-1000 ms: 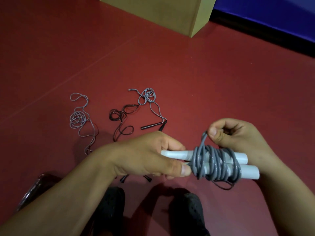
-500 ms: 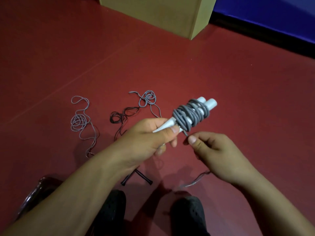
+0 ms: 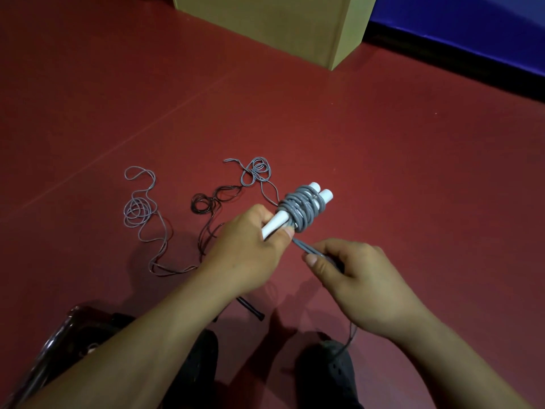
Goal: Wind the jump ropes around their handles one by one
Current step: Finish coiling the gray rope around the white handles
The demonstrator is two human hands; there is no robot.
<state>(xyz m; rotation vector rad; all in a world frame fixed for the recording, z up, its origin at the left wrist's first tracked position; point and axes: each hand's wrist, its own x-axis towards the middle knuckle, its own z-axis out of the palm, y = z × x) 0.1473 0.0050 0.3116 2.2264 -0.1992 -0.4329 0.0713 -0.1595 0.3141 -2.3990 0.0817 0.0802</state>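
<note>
My left hand (image 3: 253, 243) grips two white handles (image 3: 320, 193) held side by side, pointing up and to the right. Grey rope (image 3: 300, 209) is coiled in several turns around their middle. My right hand (image 3: 354, 278) pinches the loose end of that grey rope just below the coil, and the tail (image 3: 349, 338) hangs down past my wrist. Loose on the red floor lie a grey rope (image 3: 138, 211), a dark rope (image 3: 206, 205) and another grey rope (image 3: 256, 169). Black handles (image 3: 250, 308) show under my left forearm.
A tan box (image 3: 280, 25) stands at the back, with a blue wall (image 3: 472, 28) behind it to the right. My two dark shoes (image 3: 330, 367) are at the bottom, and a dark shiny object (image 3: 65, 335) sits at the lower left.
The wound handles went from lying level between my hands to pointing up and right. My right hand came from above the coil to below it, pulling the rope end down.
</note>
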